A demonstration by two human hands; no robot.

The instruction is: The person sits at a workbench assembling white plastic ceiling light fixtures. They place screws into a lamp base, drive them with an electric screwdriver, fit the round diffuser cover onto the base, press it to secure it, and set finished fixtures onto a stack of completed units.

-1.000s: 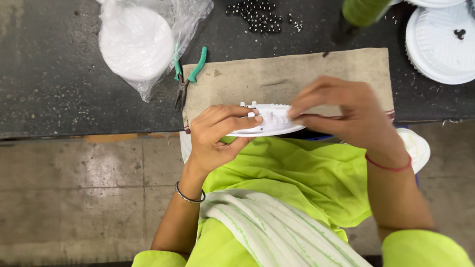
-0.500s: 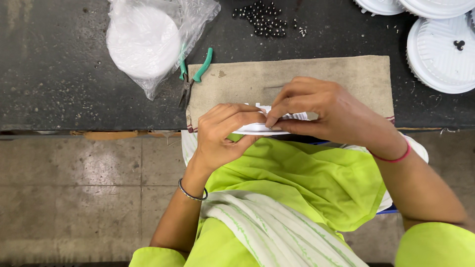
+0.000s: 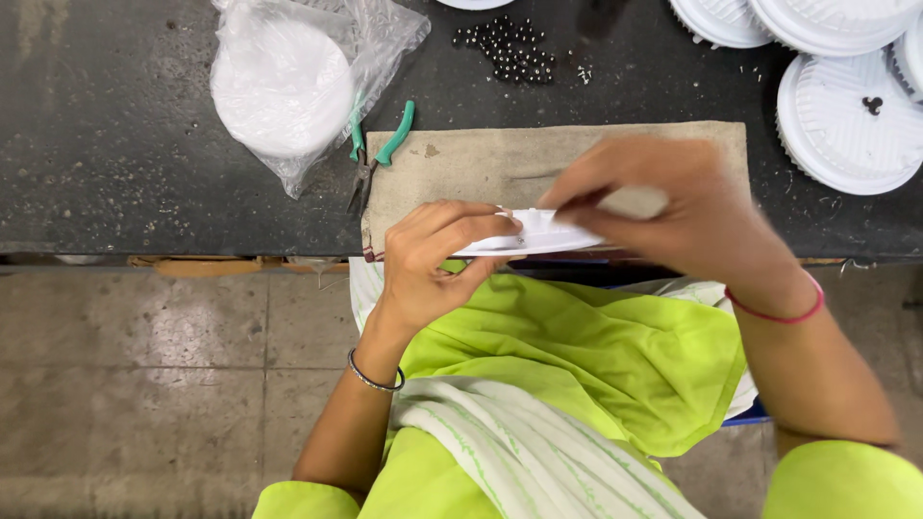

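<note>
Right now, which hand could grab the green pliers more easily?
Probably the left hand: it holds the white disc close to the pliers, which lie just up and left of it. The right hand is farther, on the disc's other side.

Both forearms are reaching up toward the bench's near edge. The left hand (image 3: 437,255) is curling, fingers pinched shut, thumb underneath. The right hand (image 3: 663,207) is arching over, blurred, fingertips pointing down beside the left.
</note>
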